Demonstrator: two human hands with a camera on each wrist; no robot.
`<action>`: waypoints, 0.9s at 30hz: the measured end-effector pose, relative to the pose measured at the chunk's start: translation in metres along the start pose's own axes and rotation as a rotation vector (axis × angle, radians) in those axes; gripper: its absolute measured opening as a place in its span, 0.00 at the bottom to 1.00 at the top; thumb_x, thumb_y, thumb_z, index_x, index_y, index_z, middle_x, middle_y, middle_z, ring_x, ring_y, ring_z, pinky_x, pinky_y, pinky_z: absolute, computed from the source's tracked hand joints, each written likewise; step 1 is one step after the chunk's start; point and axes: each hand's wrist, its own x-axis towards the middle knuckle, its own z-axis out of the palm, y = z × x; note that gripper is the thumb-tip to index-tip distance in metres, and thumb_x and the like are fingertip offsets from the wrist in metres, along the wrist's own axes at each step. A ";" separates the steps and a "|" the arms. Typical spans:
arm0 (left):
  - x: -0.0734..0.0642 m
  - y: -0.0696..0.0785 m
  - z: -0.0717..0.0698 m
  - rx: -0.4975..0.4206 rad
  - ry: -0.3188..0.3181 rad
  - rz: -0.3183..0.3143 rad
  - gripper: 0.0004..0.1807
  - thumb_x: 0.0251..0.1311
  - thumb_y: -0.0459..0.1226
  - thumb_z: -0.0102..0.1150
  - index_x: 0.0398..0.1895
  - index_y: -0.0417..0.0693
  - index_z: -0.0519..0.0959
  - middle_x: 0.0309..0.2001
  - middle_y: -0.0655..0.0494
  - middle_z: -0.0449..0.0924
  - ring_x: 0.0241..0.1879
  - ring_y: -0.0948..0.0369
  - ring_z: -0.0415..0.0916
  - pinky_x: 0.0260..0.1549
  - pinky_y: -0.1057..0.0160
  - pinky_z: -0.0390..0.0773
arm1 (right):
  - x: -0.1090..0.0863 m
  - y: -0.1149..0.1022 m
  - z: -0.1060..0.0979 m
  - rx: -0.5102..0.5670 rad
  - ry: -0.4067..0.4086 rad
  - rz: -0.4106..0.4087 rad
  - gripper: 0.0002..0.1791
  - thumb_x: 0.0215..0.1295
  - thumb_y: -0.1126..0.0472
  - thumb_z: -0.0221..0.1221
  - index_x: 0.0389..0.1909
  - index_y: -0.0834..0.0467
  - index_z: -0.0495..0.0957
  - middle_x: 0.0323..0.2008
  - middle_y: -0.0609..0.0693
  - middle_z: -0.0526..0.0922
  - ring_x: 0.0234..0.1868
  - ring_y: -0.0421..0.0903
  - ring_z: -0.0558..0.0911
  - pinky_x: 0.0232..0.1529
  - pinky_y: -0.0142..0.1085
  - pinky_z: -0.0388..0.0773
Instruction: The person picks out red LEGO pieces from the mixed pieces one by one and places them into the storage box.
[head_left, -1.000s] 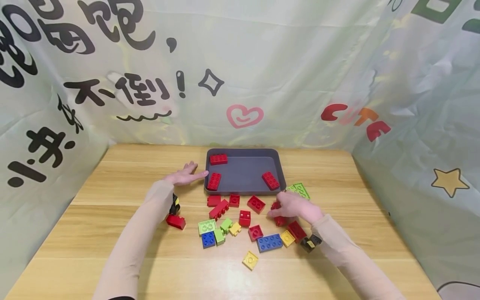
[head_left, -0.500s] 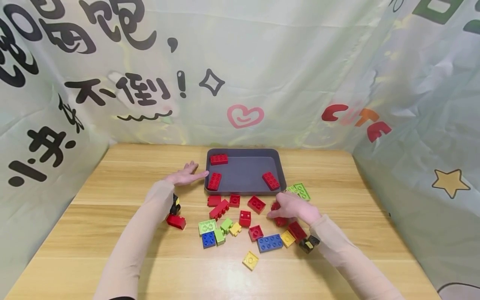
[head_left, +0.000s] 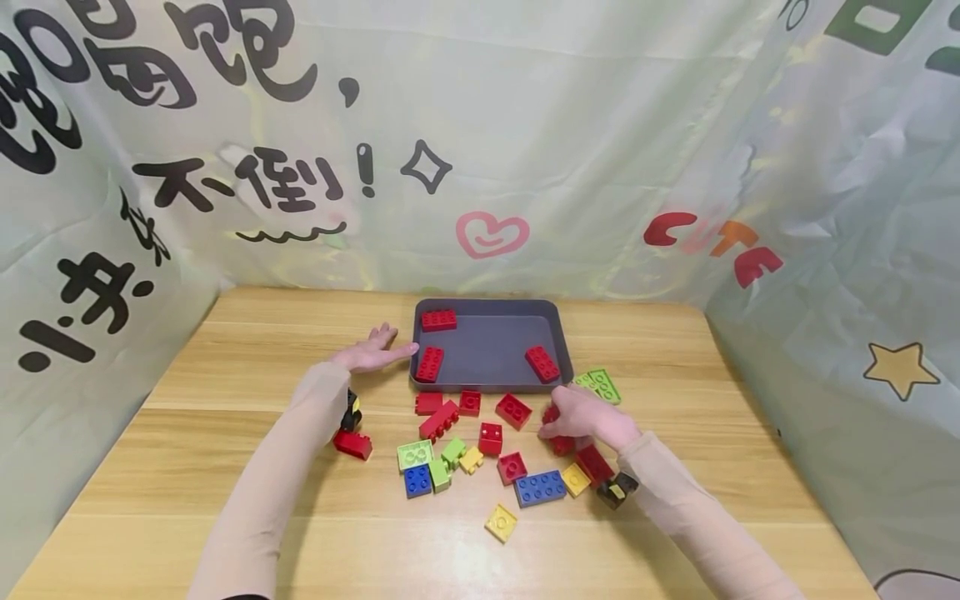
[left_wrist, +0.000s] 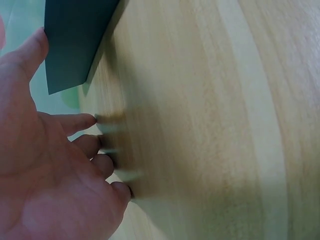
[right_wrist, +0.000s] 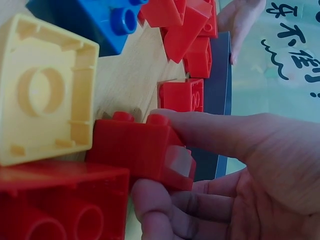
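Note:
My right hand (head_left: 588, 417) pinches a red toy building brick (right_wrist: 132, 150) between thumb and fingers, just in front of the tray's right corner. In the right wrist view the brick lies tilted, its studs by the thumb, with a yellow brick (right_wrist: 47, 90) and another red brick (right_wrist: 65, 200) close by. My left hand (head_left: 369, 353) has its fingers spread, their tips on the table and the thumb touching the left wall of the dark grey tray (head_left: 487, 342). Inside the tray are three red bricks, one of them (head_left: 542, 363) at the right.
Several loose bricks, red, green, yellow and blue, are spread over the wooden table (head_left: 300, 533) before the tray, including a long blue brick (head_left: 540, 488). Light green bricks (head_left: 600, 385) lie beyond my right hand. A printed cloth (head_left: 570, 150) walls in the back and sides.

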 end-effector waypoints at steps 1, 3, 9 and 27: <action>0.000 0.000 0.000 -0.001 0.000 0.001 0.53 0.70 0.67 0.35 0.81 0.40 0.35 0.81 0.42 0.20 0.81 0.43 0.17 0.77 0.34 0.30 | 0.000 0.000 0.000 -0.005 0.000 -0.003 0.16 0.59 0.55 0.72 0.37 0.58 0.75 0.31 0.52 0.77 0.25 0.45 0.81 0.21 0.34 0.82; 0.000 0.001 0.001 0.001 0.001 0.002 0.53 0.70 0.67 0.36 0.81 0.40 0.35 0.81 0.42 0.20 0.81 0.43 0.17 0.77 0.35 0.29 | -0.001 0.000 0.000 -0.010 0.000 -0.009 0.16 0.59 0.55 0.72 0.36 0.58 0.75 0.30 0.52 0.78 0.24 0.45 0.81 0.21 0.34 0.82; -0.001 0.002 0.001 0.012 0.007 0.011 0.53 0.70 0.66 0.36 0.81 0.38 0.36 0.81 0.40 0.21 0.80 0.41 0.18 0.77 0.35 0.30 | -0.001 0.000 -0.001 0.020 0.003 -0.025 0.15 0.60 0.56 0.71 0.39 0.59 0.77 0.30 0.52 0.79 0.24 0.45 0.81 0.22 0.35 0.83; -0.002 0.012 0.005 0.038 0.024 0.031 0.40 0.76 0.58 0.31 0.82 0.46 0.41 0.80 0.33 0.22 0.78 0.35 0.18 0.74 0.30 0.25 | 0.001 0.011 -0.019 0.029 0.103 -0.284 0.17 0.67 0.57 0.64 0.51 0.62 0.78 0.31 0.51 0.81 0.27 0.43 0.77 0.31 0.33 0.75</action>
